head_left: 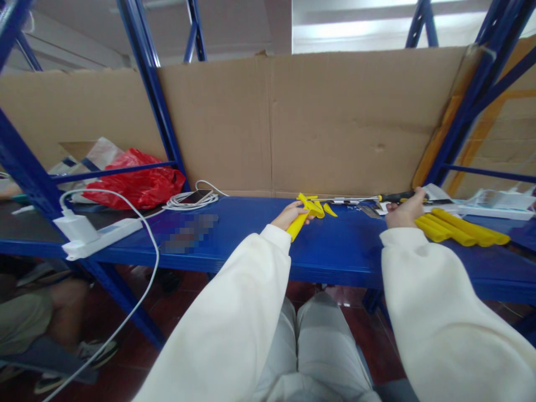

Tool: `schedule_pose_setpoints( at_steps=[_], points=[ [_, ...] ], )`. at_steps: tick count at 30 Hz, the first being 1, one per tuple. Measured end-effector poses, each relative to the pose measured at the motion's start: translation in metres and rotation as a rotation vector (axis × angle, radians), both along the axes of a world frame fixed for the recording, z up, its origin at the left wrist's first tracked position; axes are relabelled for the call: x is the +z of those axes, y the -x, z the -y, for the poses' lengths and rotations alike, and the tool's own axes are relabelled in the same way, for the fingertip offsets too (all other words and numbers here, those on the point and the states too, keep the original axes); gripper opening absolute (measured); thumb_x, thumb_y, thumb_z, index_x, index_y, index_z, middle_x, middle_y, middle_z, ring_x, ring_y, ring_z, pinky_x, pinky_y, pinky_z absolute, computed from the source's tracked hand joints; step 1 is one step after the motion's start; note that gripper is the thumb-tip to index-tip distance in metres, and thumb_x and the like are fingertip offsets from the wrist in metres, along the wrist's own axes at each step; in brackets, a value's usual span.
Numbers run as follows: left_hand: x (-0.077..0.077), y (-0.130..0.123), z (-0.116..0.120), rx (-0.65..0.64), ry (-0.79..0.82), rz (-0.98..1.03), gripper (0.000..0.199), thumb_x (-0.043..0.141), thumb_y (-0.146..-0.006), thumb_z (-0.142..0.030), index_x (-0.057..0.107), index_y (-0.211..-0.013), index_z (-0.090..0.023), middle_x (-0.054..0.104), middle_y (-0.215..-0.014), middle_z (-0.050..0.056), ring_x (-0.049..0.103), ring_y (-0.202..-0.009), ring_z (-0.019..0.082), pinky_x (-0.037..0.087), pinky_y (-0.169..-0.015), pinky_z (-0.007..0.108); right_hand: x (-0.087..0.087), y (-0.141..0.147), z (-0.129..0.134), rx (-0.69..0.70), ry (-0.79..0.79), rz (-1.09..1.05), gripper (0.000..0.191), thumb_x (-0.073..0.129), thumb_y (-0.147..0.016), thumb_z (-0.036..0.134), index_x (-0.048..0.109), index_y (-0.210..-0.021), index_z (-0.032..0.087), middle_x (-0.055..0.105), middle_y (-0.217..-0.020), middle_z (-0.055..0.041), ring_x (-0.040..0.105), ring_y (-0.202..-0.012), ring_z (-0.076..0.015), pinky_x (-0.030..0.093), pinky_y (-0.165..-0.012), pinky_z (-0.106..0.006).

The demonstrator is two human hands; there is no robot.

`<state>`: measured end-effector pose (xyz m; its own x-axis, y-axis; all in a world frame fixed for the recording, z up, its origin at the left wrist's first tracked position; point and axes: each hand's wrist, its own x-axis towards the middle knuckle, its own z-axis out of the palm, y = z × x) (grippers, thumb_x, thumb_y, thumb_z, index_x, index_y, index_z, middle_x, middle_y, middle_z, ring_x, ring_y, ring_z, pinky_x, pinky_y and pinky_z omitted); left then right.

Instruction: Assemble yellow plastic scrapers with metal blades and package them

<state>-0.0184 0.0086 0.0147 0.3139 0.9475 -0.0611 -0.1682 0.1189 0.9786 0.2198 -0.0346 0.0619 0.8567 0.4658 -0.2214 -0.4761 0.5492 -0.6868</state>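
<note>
My left hand (293, 215) is closed around a yellow tube-like piece (298, 226), whose far end looks cut or folded into strips. In my right hand (406, 210) is a screwdriver (393, 197) with a black and yellow handle. Its long metal shaft points left, and the tip reaches the top of the yellow piece; whether it is inside cannot be made out. Loose yellow scraps (330, 210) lie on the blue shelf just beyond my left hand. Several yellow rolls (464, 229) rest beside my right wrist.
Left on the blue shelf (251, 229) are a coiled white cable (186, 202), a red plastic bag (138, 178) and a white power strip (106, 237). Cardboard (318, 123) walls the back between blue posts. A seated person's leg (69, 312) shows at lower left.
</note>
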Motion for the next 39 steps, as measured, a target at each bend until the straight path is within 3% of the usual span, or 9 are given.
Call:
schedule_pose_setpoints(
  at_steps=[13, 31, 39],
  points=[
    [0.006, -0.001, 0.007, 0.026, 0.022, 0.036, 0.062, 0.047, -0.091, 0.004, 0.044, -0.152, -0.008, 0.075, -0.105, 0.015, 0.064, -0.057, 0.011, 0.048, -0.05, 0.02, -0.002, -0.002, -0.001, -0.016, 0.018, 0.022, 0.018, 0.048, -0.105, 0.028, 0.043, -0.089, 0.021, 0.048, -0.072, 0.0058, 0.042, -0.045, -0.0045, 0.032, -0.03, -0.012],
    [-0.003, 0.0, -0.004, -0.004, -0.006, 0.027, 0.063, 0.051, -0.088, 0.003, 0.049, -0.15, -0.01, 0.077, -0.104, 0.015, 0.066, -0.06, 0.013, 0.051, -0.053, 0.021, -0.003, -0.005, -0.003, 0.016, -0.018, 0.017, 0.019, 0.048, -0.106, 0.03, 0.041, -0.089, 0.023, 0.046, -0.073, 0.0074, 0.038, -0.044, -0.0041, 0.028, -0.031, -0.013],
    [0.001, 0.0, 0.002, 0.016, 0.019, 0.048, 0.064, 0.048, -0.091, 0.003, 0.045, -0.153, -0.011, 0.076, -0.103, 0.013, 0.066, -0.059, 0.011, 0.049, -0.051, 0.019, -0.004, -0.006, -0.004, -0.003, 0.01, 0.019, 0.017, 0.049, -0.105, 0.028, 0.042, -0.09, 0.022, 0.047, -0.073, 0.0064, 0.04, -0.046, -0.0049, 0.03, -0.031, -0.013]
  ],
)
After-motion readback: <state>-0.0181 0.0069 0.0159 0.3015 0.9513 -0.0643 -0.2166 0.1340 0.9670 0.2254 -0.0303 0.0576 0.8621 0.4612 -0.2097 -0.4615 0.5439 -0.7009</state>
